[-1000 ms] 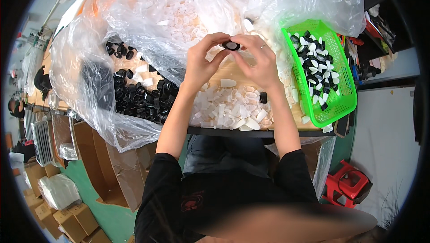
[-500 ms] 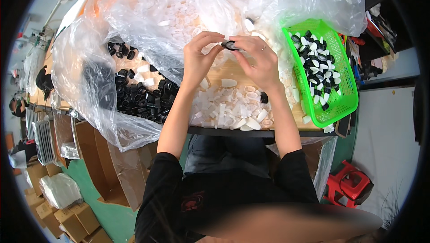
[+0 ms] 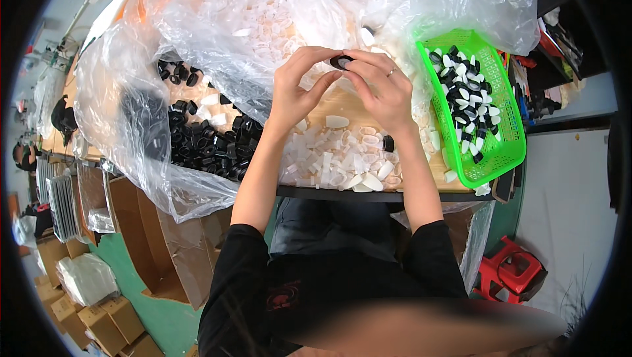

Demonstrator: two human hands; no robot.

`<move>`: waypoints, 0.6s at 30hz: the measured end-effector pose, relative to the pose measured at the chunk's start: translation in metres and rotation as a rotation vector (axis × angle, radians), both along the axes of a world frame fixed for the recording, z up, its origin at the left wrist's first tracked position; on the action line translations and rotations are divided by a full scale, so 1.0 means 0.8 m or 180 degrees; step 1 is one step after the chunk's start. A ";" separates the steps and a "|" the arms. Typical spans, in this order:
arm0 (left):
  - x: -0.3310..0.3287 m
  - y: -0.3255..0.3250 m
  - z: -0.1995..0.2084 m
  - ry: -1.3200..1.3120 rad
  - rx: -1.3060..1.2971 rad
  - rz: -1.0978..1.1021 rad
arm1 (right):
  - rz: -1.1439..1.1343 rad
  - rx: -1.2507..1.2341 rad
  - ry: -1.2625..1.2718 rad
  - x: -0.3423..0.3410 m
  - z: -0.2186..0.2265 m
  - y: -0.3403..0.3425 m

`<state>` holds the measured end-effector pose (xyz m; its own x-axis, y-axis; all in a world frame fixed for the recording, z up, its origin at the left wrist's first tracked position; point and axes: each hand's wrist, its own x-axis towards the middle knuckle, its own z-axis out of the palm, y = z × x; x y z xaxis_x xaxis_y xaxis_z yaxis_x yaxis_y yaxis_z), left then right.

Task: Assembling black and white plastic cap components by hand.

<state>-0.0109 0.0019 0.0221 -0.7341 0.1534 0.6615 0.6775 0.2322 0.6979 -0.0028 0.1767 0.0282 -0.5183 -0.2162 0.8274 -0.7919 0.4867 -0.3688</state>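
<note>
Between my fingertips, above the middle of the table, is a small black oval plastic cap (image 3: 340, 62) with a paler inside. My left hand (image 3: 299, 84) pinches it from the left, thumb below and fingers above. From the other side my right hand (image 3: 385, 87), with a ring on one finger, grips it too. Just below my hands lies a heap of translucent and white plastic pieces (image 3: 336, 156). A single black cap (image 3: 388, 143) sits by my right wrist. Left of my left forearm is a pile of black caps (image 3: 207, 146).
A green plastic basket (image 3: 471, 176) at the right holds mixed black and white parts. Clear plastic bags (image 3: 105, 94) spread over the table's left and back. A cardboard box (image 3: 148, 238) stands below the left edge, a red stool (image 3: 513, 268) at the lower right.
The black cap has turned in my fingers, so its oval opening shows more. Both hands have shifted slightly to the right.
</note>
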 end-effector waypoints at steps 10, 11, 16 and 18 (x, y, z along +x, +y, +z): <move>0.002 0.003 0.004 0.0130 -0.0069 0.0072 | 0.0057 0.0156 -0.0117 -0.002 -0.002 0.002; 0.003 0.004 0.006 0.0091 -0.0179 0.0093 | 0.0078 0.0268 -0.0170 -0.003 -0.004 0.003; -0.010 -0.013 -0.011 -0.0470 0.0397 0.0452 | 0.0265 -0.0782 -0.1516 -0.004 -0.005 -0.004; -0.015 -0.023 -0.015 -0.0710 0.0871 0.0587 | 0.0330 -0.1139 -0.1698 -0.013 -0.021 -0.001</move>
<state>-0.0228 -0.0162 0.0101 -0.8632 -0.1543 0.4808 0.4665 0.1208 0.8762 -0.0133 0.1760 0.0113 -0.8692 -0.0460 0.4924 -0.4914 0.1916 -0.8496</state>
